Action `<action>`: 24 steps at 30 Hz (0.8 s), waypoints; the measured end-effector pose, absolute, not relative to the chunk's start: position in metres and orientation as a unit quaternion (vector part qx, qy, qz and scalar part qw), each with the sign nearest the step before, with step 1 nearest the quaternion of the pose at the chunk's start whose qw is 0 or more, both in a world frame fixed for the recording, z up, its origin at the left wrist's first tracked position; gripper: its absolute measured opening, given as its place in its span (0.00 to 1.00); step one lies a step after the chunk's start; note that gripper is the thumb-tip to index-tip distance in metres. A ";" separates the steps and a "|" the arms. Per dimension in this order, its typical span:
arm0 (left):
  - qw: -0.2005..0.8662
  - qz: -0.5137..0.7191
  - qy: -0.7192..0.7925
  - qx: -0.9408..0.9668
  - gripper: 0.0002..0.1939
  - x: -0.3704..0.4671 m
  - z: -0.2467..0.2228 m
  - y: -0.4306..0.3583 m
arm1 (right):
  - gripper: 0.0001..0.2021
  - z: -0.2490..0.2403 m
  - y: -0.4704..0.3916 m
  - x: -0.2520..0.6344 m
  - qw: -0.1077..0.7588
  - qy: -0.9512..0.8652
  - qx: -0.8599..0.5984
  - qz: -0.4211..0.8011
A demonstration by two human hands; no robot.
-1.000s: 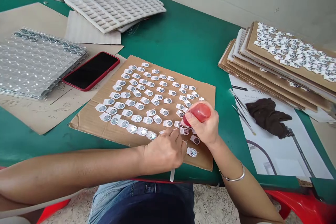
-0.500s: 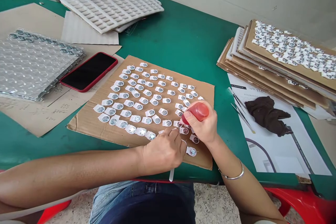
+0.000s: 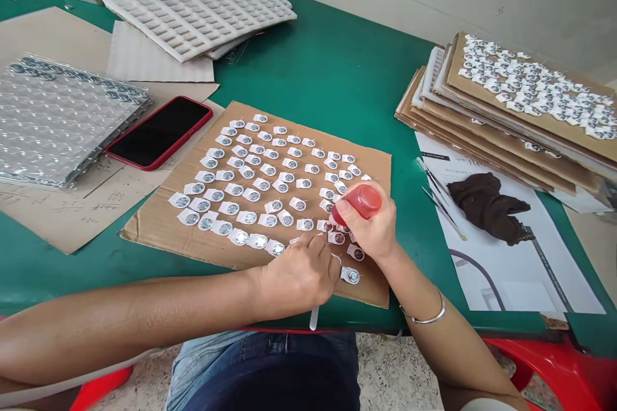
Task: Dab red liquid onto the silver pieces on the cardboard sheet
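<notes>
My right hand (image 3: 369,225) is closed around a translucent red squeeze bottle (image 3: 364,200), tilted with its narrow end down to the left over the parts. Close beside it my left hand (image 3: 299,277) is closed, its fingertips bent down near the bottle's tip. A thin white stick (image 3: 314,318) pokes out below the left hand; its other end is hidden in the grip. Both hands are over a brown cardboard sheet (image 3: 159,225) bearing rows of round silver parts on white tabs (image 3: 247,218). Some parts are covered by the hands.
A red-cased phone (image 3: 159,133) and a clear blister tray (image 3: 62,122) lie left. White moulded trays (image 3: 202,13) sit behind. At right are stacked cardboard sheets (image 3: 448,103) with more parts, tweezers (image 3: 442,205) and a dark brown cloth (image 3: 486,202) on a printed paper (image 3: 525,276).
The whole view has shifted slightly. Both hands stay at the same place over the cardboard, the right one still holding the red squeeze bottle.
</notes>
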State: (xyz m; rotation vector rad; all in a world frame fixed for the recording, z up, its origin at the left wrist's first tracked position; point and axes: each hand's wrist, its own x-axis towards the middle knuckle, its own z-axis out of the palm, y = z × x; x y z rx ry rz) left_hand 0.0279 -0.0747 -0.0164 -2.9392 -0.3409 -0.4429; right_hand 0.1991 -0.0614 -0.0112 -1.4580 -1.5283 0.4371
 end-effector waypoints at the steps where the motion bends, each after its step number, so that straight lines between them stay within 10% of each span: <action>1: 0.075 -0.148 -0.113 -0.980 0.07 0.028 -0.016 -0.075 | 0.12 -0.011 -0.061 0.199 0.474 -0.624 -0.595 0.179; 24: 0.078 -0.124 -0.107 -0.983 0.07 0.027 -0.013 -0.073 | 0.12 -0.012 -0.057 0.200 0.485 -0.612 -0.600 0.176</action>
